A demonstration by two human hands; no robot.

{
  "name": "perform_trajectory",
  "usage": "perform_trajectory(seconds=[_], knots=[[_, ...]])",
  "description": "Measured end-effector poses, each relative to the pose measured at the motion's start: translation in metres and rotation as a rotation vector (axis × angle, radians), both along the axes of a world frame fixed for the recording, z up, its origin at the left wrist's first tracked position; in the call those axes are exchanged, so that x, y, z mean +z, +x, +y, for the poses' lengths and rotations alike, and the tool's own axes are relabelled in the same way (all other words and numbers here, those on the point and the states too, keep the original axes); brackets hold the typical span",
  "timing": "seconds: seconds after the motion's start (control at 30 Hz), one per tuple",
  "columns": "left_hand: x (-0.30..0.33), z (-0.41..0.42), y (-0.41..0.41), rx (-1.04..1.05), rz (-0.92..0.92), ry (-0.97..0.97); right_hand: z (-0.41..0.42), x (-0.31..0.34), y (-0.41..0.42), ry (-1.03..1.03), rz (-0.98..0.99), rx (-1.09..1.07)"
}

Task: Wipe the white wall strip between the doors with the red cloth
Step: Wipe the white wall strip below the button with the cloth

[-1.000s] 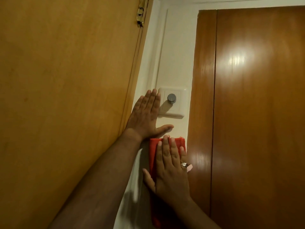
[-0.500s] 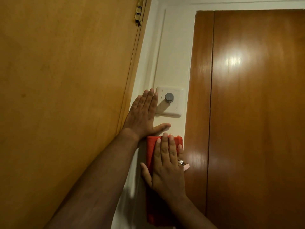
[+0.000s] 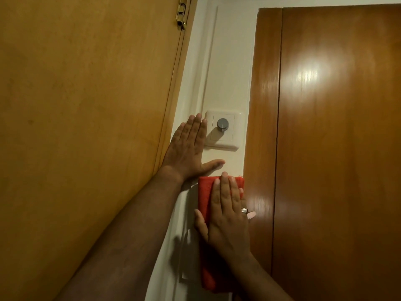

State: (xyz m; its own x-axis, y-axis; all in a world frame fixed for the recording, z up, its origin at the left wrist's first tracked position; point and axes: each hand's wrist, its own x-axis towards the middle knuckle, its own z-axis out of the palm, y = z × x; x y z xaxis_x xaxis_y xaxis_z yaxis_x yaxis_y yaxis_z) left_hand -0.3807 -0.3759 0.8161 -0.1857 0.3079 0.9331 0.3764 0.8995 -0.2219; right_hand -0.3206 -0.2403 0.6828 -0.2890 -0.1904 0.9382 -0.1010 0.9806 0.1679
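Red cloth (image 3: 205, 213), folded into a long rectangle, lies flat against the white wall strip (image 3: 230, 68) that runs between the light wooden door (image 3: 86, 127) on your left and the darker glossy door (image 3: 336, 148) on your right.

Head view (the only view). Your right hand (image 3: 227, 213) lies open over the upper half of the cloth, fingers straight and close together, palm pressing the fabric to the wall; nothing is pinched. The cloth's top edge sits just below your left thumb, and its lower part hangs down beneath your right wrist. Your left hand (image 3: 187, 148) is spread flat on the strip above the cloth, fingers extended, its fingertips touching the left edge of the switch plate (image 3: 235, 127); it holds nothing and appears to serve as a brace. The grey dial (image 3: 222, 124) stands in the middle of that plate.

Hazards, as judgement. An upward stroke would probably meet your left thumb first, then the plate, where the cloth could snag on or turn the dial. Because the cloth is held by flat pressure alone, easing off could let it slide or drop. Its right edge touches the darker door's frame, so a drift rightward would leave the strip partly unwiped.
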Motion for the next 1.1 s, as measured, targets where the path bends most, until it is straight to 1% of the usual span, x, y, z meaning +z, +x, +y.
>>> perform_trajectory(seconds=[0.07, 0.3, 0.37, 0.5, 0.53, 0.57, 0.6, 0.7, 0.73, 0.8, 0.83, 0.9, 1.1], knots=[[0.0, 0.001, -0.001, -0.002, 0.001, 0.002, -0.005, 0.0, 0.0, -0.015, 0.005, -0.028], [0.003, 0.001, -0.001, 0.026, 0.004, -0.02, -0.008, -0.001, -0.002, 0.166, -0.01, -0.111], [0.003, 0.001, 0.0, 0.026, 0.003, -0.018, -0.005, -0.001, -0.002, 0.228, -0.026, -0.098], [0.0, 0.0, 0.0, 0.015, 0.016, -0.011, 0.013, 0.005, -0.005, 0.428, -0.051, -0.037], [0.0, -0.001, 0.001, 0.012, 0.016, -0.01, 0.015, 0.007, -0.006, 0.446, -0.046, -0.023], [0.0, -0.002, 0.001, 0.012, 0.013, -0.013, 0.016, 0.007, -0.006, 0.42, -0.035, -0.015], [0.0, -0.002, 0.002, 0.015, 0.003, -0.022, 0.014, 0.005, -0.005, 0.347, -0.018, -0.013], [0.001, -0.003, 0.004, 0.033, -0.021, -0.043, -0.004, -0.004, -0.003, -0.002, 0.015, -0.015], [0.002, -0.003, 0.004, 0.031, -0.026, -0.042, -0.011, -0.006, -0.003, -0.088, 0.017, -0.016], [0.002, -0.004, 0.004, 0.027, -0.032, -0.042, -0.021, -0.007, -0.002, -0.16, 0.01, -0.033], [0.002, -0.003, 0.004, 0.028, -0.032, -0.043, -0.022, -0.007, -0.002, -0.145, 0.007, -0.047], [0.001, -0.003, 0.004, 0.032, -0.03, -0.038, -0.019, -0.009, -0.004, -0.022, -0.002, -0.054], [0.0, -0.002, 0.008, 0.017, -0.026, -0.025, 0.028, -0.002, -0.004, 0.565, -0.074, 0.009]])
